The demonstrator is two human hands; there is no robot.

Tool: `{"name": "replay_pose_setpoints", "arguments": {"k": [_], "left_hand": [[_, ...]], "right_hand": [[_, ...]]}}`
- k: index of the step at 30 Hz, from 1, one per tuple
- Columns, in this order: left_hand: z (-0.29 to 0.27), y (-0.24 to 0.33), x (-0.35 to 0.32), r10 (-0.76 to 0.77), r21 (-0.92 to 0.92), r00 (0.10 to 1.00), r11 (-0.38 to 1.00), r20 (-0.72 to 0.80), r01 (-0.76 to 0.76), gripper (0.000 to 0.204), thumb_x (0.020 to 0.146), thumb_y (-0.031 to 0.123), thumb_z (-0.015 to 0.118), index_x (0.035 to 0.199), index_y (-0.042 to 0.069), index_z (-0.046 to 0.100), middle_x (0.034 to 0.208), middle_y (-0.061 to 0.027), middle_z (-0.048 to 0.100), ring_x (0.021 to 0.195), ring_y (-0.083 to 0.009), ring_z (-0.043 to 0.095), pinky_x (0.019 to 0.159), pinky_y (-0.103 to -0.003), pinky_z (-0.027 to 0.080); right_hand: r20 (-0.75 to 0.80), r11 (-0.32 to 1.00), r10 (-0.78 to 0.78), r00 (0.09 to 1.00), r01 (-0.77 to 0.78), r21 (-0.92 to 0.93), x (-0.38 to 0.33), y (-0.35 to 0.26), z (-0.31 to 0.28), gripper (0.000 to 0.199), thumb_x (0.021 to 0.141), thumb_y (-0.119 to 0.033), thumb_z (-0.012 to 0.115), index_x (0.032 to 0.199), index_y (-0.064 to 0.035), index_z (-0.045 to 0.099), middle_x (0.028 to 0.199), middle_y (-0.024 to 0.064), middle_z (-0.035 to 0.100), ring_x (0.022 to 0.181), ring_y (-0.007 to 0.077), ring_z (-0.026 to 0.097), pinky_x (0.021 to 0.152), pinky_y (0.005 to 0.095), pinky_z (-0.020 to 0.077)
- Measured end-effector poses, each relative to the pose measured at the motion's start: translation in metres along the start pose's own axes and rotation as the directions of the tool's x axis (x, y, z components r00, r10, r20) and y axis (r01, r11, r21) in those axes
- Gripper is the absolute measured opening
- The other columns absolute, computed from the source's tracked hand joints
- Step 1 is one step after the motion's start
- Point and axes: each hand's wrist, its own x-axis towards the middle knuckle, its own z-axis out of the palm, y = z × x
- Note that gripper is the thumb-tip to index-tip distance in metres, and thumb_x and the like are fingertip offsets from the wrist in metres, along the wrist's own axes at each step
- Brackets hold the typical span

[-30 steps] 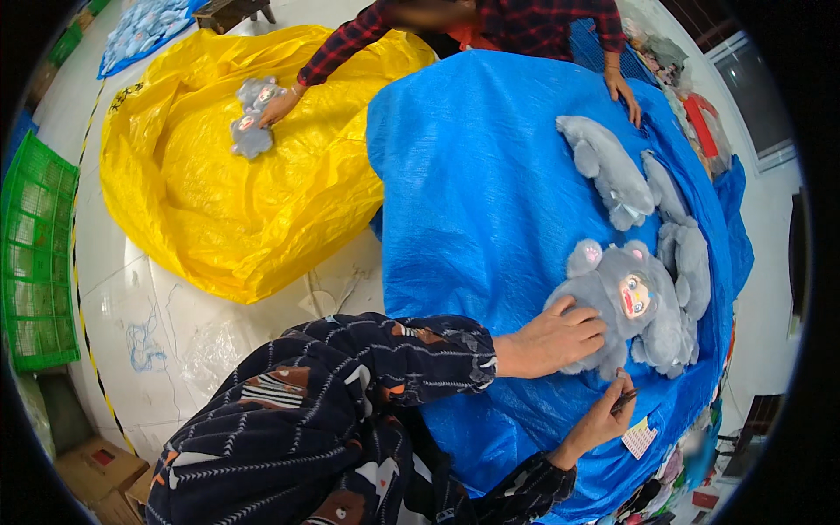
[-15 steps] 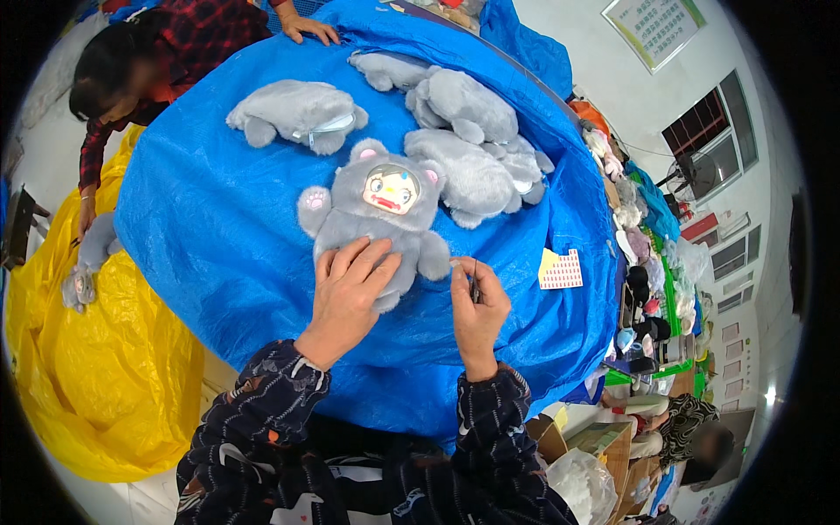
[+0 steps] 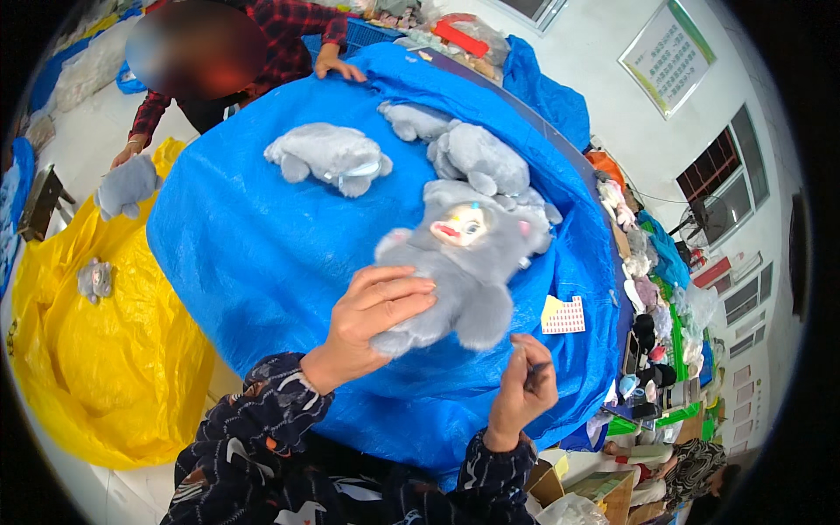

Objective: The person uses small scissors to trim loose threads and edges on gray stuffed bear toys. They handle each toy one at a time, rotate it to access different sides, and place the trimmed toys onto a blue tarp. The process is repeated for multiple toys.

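Note:
My left hand [image 3: 378, 317] grips a grey plush bear [image 3: 455, 276] by its lower body, thumb hidden behind. The bear is tilted, its smooth doll-like face up, raised off the blue sheet [image 3: 262, 227]. My right hand [image 3: 525, 392] is closed in a pinch just below the bear's leg, apart from it. A small dark thing shows between its fingers; what it is I cannot make out. Behind the bear lie more grey plush pieces [image 3: 486, 157], partly covered by it. Another grey plush piece [image 3: 325, 157], with a pale strip at one end, lies farther left.
A sheet of small red-marked stickers [image 3: 563, 315] lies right of my right hand. Across the table, a person in a checked shirt rests one hand [image 3: 337, 65] on the sheet. That person's other hand holds a grey plush [image 3: 129, 188] over a yellow sheet [image 3: 96, 367] bearing a small plush [image 3: 94, 280].
My left hand has lifted and tilted the bear, moving it right. My right hand has moved right and nearer me. The other person has raised a plush from the yellow sheet.

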Motion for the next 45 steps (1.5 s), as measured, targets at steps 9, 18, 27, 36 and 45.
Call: {"name": "replay_pose_setpoints", "arguments": {"k": [9, 18, 27, 36, 45], "left_hand": [[0.001, 0.039, 0.027, 0.254, -0.914, 0.887, 0.027, -0.386, -0.406, 0.039, 0.077, 0.025, 0.064, 0.109, 0.005, 0.054, 0.117, -0.0190, 0.050, 0.108, -0.0375, 0.047, 0.091, -0.051, 0.037], [-0.041, 0.020, -0.011, -0.040, -0.929, 0.930, -0.046, -0.365, -0.366, 0.046, 0.077, 0.026, 0.063, 0.116, 0.007, 0.049, 0.123, -0.0157, 0.046, 0.114, -0.0346, 0.042, 0.095, -0.052, 0.031], [-0.094, -0.008, -0.077, -0.426, -0.936, 0.865, -0.100, -0.265, -0.336, 0.053, 0.078, 0.028, 0.062, 0.124, 0.010, 0.043, 0.129, -0.0124, 0.042, 0.120, -0.0317, 0.037, 0.100, -0.053, 0.026], [-0.099, -0.011, -0.075, -0.482, -0.777, 0.829, -0.390, -0.285, -0.494, 0.059, 0.078, 0.022, 0.063, 0.130, 0.013, 0.037, 0.135, -0.0055, 0.036, 0.127, -0.0248, 0.028, 0.106, -0.048, 0.016], [-0.093, -0.010, -0.075, -0.529, -0.845, 0.805, -0.271, -0.270, -0.461, 0.063, 0.073, 0.022, 0.066, 0.129, 0.013, 0.039, 0.134, -0.0068, 0.037, 0.126, -0.0265, 0.029, 0.106, -0.049, 0.015]], "right_hand": [[-0.220, 0.998, -0.067, 0.973, 0.070, 0.005, -0.013, -0.012, -0.020, 0.012, 0.083, -0.007, 0.052, 0.077, 0.0027, 0.056, 0.081, 0.0088, 0.057, 0.068, 0.0083, 0.050, 0.060, 0.0217, 0.0406], [-0.047, 0.995, 0.094, 0.995, -0.092, 0.033, -0.036, -0.012, -0.040, 0.008, 0.080, -0.001, 0.053, 0.085, 0.0039, 0.057, 0.091, 0.0180, 0.059, 0.078, 0.0183, 0.054, 0.065, 0.0256, 0.0414], [0.037, 1.000, 0.022, 0.999, -0.022, 0.019, -0.043, -0.014, -0.026, 0.011, 0.083, -0.007, 0.053, 0.080, 0.0034, 0.055, 0.091, 0.0169, 0.059, 0.053, 0.0071, 0.045, 0.051, 0.0214, 0.0363], [0.066, 0.998, -0.068, 0.996, 0.068, 0.003, -0.043, -0.008, -0.022, 0.007, 0.082, -0.004, 0.053, 0.083, 0.0028, 0.055, 0.094, 0.0167, 0.059, 0.047, 0.0030, 0.037, 0.043, 0.0182, 0.0296], [0.062, 0.987, 0.135, 0.989, -0.139, 0.075, -0.045, -0.018, -0.019, 0.005, 0.077, 0.007, 0.054, 0.080, 0.0027, 0.057, 0.086, 0.0177, 0.061, 0.072, 0.0172, 0.055, 0.056, 0.0234, 0.0411]]}}
